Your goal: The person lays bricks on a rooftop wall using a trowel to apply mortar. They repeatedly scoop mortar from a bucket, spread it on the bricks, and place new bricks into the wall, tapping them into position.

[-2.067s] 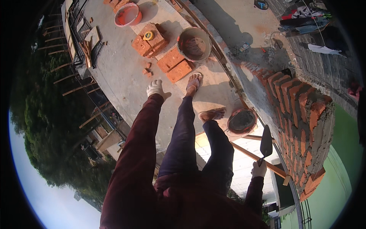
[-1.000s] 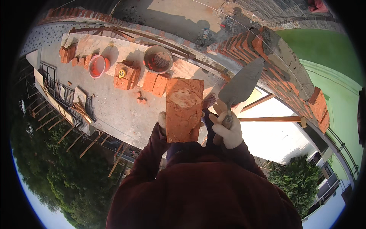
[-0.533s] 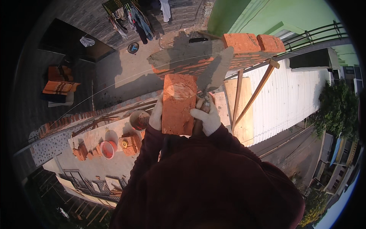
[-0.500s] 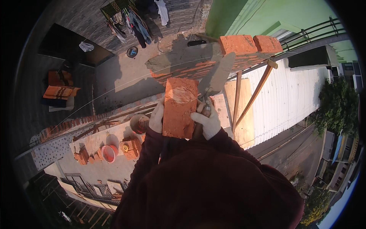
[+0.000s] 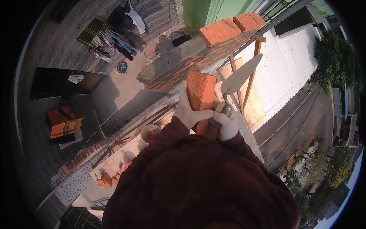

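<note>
My left hand point(image 5: 187, 109), in a white glove, is closed around an orange-red brick point(image 5: 202, 91), held tilted in front of my chest with its fingers along the left side. My gloved right hand point(image 5: 228, 123) grips a pointed trowel point(image 5: 241, 75) close beside the brick. The trowel's grey blade points up and to the right, and the glove hides most of its handle. Beyond my hands runs a brick wall point(image 5: 198, 59) with grey mortar point(image 5: 167, 61) spread along its top. Two bricks point(image 5: 219, 31) stand at the wall's far right end.
A string line point(image 5: 110, 117) crosses on the left. Below the wall are a bucket point(image 5: 150, 133) and loose bricks point(image 5: 103, 181) on a ledge. Wooden props point(image 5: 253, 68) lean beside a white corrugated roof point(image 5: 286, 72); a road point(image 5: 301, 110) lies far below. Clothes point(image 5: 114, 41) hang at the far left.
The brick has been turned and tilted in my left hand. My right hand has come off the brick's side, and the trowel blade has swung rightward. The view has rotated.
</note>
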`<state>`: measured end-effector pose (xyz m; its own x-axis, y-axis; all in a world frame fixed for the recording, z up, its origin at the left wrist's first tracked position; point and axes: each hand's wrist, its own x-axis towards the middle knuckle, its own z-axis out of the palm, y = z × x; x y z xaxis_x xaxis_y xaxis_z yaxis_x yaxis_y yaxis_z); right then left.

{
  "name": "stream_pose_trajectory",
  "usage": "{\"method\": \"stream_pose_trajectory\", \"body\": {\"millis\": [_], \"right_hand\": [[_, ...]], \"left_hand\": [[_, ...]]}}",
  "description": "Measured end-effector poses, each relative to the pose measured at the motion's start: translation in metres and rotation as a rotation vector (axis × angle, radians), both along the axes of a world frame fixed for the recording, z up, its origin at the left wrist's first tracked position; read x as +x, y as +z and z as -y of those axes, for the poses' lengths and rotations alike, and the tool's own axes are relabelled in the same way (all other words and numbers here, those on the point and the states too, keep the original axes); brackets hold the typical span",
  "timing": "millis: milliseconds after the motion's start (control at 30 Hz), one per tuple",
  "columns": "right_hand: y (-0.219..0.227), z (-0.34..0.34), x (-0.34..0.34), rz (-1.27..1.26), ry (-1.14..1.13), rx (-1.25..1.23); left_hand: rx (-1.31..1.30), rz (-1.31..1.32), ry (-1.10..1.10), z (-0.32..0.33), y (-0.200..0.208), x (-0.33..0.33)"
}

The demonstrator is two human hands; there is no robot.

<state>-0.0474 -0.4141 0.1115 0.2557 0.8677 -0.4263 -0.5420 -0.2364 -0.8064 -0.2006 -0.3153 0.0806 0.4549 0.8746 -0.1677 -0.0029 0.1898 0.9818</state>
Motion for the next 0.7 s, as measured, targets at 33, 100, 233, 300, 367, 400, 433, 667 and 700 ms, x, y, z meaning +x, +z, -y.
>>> {"method": "stream_pose_trajectory", "body": {"millis": [33,100,233,300,367,400,433,667,700], "right_hand": [[0.007,-0.004,-0.003,-0.069,-0.008,0.034],[0.018,-0.007,-0.009,-0.098,-0.082,0.087],[0.005,0.015,0.009,0.02,-0.271,0.037],[-0.023,0.05,0.03,0.051,-0.384,-0.037],[-0.064,0.081,0.052,0.113,-0.497,-0.146],[-0.082,0.104,0.059,0.152,-0.536,-0.265],[-0.094,0.125,0.061,0.142,-0.596,-0.322],[-0.156,0.267,0.038,0.02,-0.779,-0.608],[-0.155,0.276,0.031,-0.002,-0.792,-0.639]], "left_hand": [[-0.014,0.002,0.003,-0.005,0.005,-0.003],[-0.161,0.106,-0.122,-0.041,0.026,-0.011],[0.178,-0.099,-0.294,-0.141,0.042,-0.04],[0.471,-0.434,-0.36,-0.195,0.045,-0.045],[0.722,-0.636,-0.366,-0.249,0.026,-0.041],[0.737,-0.719,-0.39,-0.255,0.021,-0.033],[0.747,-0.798,-0.403,-0.257,0.02,-0.025],[0.704,-1.155,-0.49,-0.26,-0.027,0.012],[0.704,-1.184,-0.498,-0.26,-0.032,0.014]]}}
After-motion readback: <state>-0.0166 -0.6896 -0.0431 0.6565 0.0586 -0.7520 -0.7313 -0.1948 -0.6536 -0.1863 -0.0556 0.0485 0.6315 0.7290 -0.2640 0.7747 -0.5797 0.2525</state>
